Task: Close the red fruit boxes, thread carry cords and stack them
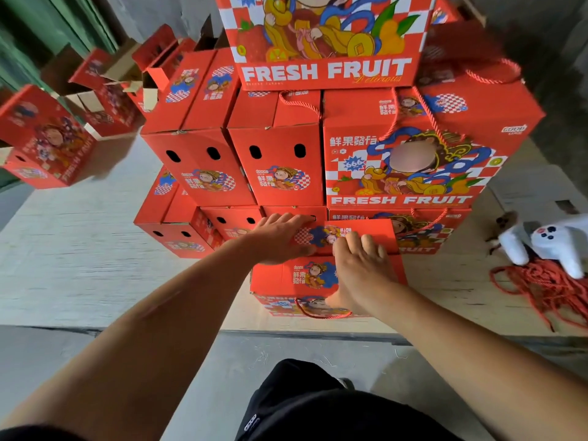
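Note:
A red fruit box (286, 276) stands low in front of me on a wooden platform (79, 265). My left hand (280, 238) lies flat on its far top flap (375, 237), fingers straight. My right hand (359, 268) presses on the near side of the top, fingers spread, thumb down at the front face. A red carry cord (321, 313) loops across the box's front. Behind it rises a stack of closed red boxes (276, 167), some with cords.
Open, unclosed red boxes (44, 144) sit at the left and back left. A heap of loose red cords (547, 288) lies at the right under a white plush toy (553, 240). A grey floor (222, 377) and my dark-clothed knee are below.

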The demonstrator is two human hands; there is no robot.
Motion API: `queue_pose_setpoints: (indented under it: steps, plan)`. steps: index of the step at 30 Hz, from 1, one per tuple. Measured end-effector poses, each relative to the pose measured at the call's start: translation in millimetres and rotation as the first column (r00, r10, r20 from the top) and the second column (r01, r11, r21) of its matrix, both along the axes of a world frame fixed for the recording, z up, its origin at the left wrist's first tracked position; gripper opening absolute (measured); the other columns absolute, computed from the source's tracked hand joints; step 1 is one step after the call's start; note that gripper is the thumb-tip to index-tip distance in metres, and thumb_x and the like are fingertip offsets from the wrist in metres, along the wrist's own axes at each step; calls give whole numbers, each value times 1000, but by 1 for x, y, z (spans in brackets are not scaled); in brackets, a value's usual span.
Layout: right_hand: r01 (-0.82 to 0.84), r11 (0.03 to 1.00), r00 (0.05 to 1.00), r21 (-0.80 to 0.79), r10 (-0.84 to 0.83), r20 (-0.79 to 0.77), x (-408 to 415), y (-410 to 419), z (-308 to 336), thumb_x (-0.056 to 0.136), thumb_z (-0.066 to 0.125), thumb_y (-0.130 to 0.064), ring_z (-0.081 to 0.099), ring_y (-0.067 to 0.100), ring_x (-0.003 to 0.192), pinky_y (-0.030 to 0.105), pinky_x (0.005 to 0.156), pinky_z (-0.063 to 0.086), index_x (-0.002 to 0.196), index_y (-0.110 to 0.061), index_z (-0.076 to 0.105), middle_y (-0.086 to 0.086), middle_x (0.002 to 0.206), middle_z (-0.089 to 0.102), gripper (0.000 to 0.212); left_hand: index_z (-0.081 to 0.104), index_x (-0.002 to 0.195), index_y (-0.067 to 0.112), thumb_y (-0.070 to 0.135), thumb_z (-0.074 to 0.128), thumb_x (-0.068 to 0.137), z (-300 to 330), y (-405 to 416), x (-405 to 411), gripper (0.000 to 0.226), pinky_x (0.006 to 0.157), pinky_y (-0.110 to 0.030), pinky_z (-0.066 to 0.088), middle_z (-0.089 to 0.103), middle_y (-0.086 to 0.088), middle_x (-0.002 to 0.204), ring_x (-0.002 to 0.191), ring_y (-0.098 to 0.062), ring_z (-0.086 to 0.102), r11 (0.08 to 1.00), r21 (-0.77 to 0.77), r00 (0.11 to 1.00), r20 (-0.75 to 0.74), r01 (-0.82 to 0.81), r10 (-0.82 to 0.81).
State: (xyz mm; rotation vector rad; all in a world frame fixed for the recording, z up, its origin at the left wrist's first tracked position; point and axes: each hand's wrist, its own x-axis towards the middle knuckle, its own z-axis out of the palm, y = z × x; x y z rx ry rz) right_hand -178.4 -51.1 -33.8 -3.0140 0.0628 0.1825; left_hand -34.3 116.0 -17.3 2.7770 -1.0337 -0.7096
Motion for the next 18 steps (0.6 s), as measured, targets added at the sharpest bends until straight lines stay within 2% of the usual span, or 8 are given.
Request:
queue_pose_setpoints:
  steps: [4,7,10,12,13,15,16,18]
  plan:
    - [-68,997,997,-40,67,-31,4,-7,1,54,78,-57,36,24,102,38,83,28,115,-23,33,-3,112,34,82,19,158,49,71,51,97,0,-7,4,72,119,-52,22,34,2,159,146,-29,26,997,61,996,-66,-48,52]
    - [-111,993,993,-45,109,-34,5,-14,2,56,70,-75,36,24,103,37,83,27,122,-24,37,-3,113,34,89,17,158,49,71,46,98,-8,-9,1,70,120,-51,17,30,3,160,147,-28,22,995,93,998,-27,-47,50]
    - [-132,989,991,-72,134,22,-7,-16,-1,71,33,-97,40,26,105,40,86,30,136,-22,42,-1,122,42,99,17,162,42,72,35,100,-15,-5,-9,72,121,-49,17,34,3,160,147,-28,28,1000,15,990,136,-24,22]
    - [-118,992,991,-49,121,49,-11,-16,-7,84,12,-92,38,31,129,45,109,25,151,-20,35,6,145,41,101,14,165,40,76,21,99,-22,1,-21,76,124,-46,15,34,3,164,150,-28,28,999,-36,962,272,-20,29]
    - [-109,993,992,-39,111,54,-10,-16,-9,89,6,-87,23,34,147,47,121,9,159,-19,24,12,161,28,100,10,166,40,78,14,97,-25,4,-30,78,127,-46,10,28,1,169,154,-28,23,997,-55,949,309,-55,69]
    - [-84,996,996,-9,84,31,-4,-14,-12,93,-2,-81,-23,28,155,43,120,-26,164,-20,-9,12,171,-17,93,6,166,43,82,5,95,-35,12,-47,81,129,-48,-1,12,0,175,161,-28,9,973,-108,919,322,-202,226]
    - [-69,998,998,11,69,15,-1,-12,-15,94,-3,-79,-35,24,151,40,115,-33,161,-22,-21,10,167,-30,89,6,166,43,83,3,95,-40,16,-55,81,129,-48,-2,7,0,176,162,-28,4,949,-145,894,322,-279,312]
    - [-66,997,998,32,66,3,2,-13,-22,97,-1,-74,-38,22,149,37,113,-34,159,-24,-26,7,163,-37,83,6,166,42,80,6,97,-46,22,-64,79,129,-50,0,1,1,176,162,-26,-1,904,-210,853,304,-374,423]
